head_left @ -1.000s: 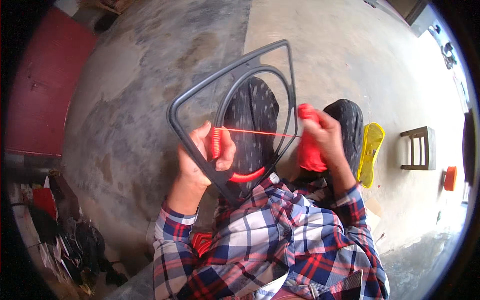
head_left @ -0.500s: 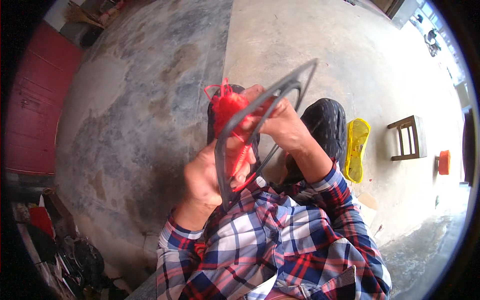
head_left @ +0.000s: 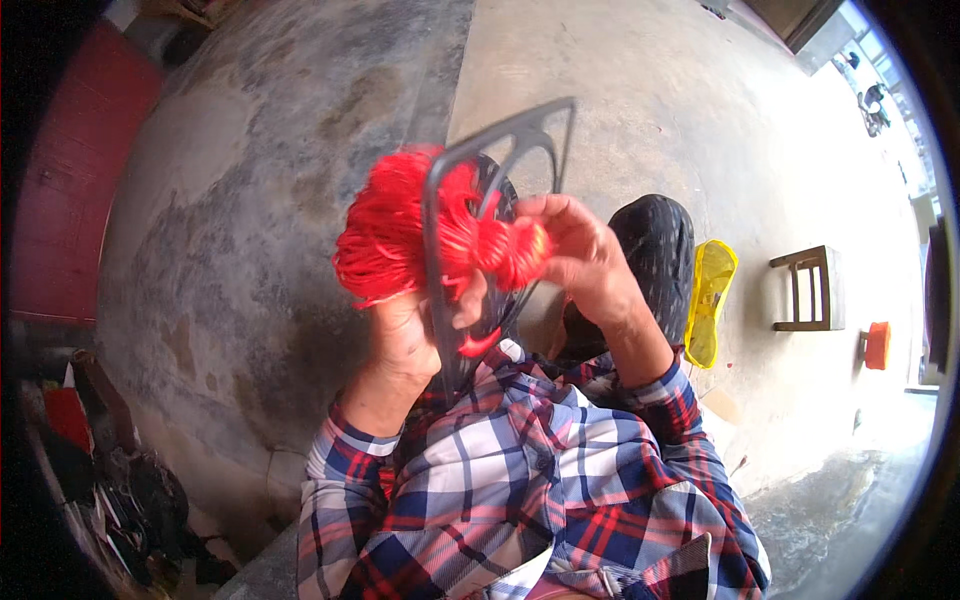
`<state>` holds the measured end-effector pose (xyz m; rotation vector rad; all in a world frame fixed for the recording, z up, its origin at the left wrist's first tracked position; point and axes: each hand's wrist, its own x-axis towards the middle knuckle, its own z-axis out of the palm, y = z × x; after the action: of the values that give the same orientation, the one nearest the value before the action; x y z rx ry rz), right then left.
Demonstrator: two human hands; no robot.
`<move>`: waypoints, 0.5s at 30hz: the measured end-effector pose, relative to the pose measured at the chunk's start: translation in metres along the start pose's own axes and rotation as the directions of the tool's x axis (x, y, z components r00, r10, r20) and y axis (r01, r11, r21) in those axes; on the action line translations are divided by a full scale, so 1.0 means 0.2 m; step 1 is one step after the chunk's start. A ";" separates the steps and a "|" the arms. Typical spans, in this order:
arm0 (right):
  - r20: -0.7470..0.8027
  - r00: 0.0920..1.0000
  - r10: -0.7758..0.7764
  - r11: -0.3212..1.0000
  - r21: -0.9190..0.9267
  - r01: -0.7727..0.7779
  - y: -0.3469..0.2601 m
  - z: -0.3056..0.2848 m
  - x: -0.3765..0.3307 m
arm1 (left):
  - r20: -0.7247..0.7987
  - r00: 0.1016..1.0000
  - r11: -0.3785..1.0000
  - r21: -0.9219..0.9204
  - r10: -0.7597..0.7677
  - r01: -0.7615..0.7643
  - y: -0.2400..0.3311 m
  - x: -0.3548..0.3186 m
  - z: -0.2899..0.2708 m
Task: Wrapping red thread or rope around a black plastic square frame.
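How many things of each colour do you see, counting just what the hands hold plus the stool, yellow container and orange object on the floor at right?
Red: 1, cord bundle
Dark grey: 1, frame
Yellow: 1, container
Brown: 1, stool
Orange: 1, object
Total: 5

The red cord [head_left: 390,235] looks glossy, the frame [head_left: 432,225] smooth plastic, the shirt [head_left: 500,470] soft cloth, the floor [head_left: 240,220] matt concrete.

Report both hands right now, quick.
Left hand: closed, holding the black frame.
Right hand: fingers closed on the narrow end of the red string bundle.
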<state>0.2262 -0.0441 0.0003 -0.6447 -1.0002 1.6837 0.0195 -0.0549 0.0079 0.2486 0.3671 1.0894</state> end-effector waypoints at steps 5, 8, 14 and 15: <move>-0.075 0.993 -0.093 0.995 -0.041 0.090 -0.09 0.23 -0.04 | -0.143 0.990 0.990 0.139 -0.005 0.025 -0.02 -0.02 0.05; -0.073 0.976 -0.207 0.967 -0.167 0.192 -0.10 0.20 -0.03 | -0.283 0.959 0.991 0.132 0.007 0.032 -0.02 0.00 0.17; -0.402 0.799 -0.447 0.823 0.165 0.543 -0.32 -0.02 0.04 | 0.027 0.995 0.987 0.128 0.096 -0.099 0.07 -0.03 0.06; -0.415 0.805 -0.424 0.813 0.216 0.540 -0.34 -0.09 0.00 | 0.050 0.992 0.983 0.137 0.118 -0.124 0.09 -0.02 0.02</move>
<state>0.2746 -0.0311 0.0506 -0.3958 -0.5462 1.1762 0.0056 -0.0505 0.0187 0.4224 0.3955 1.1778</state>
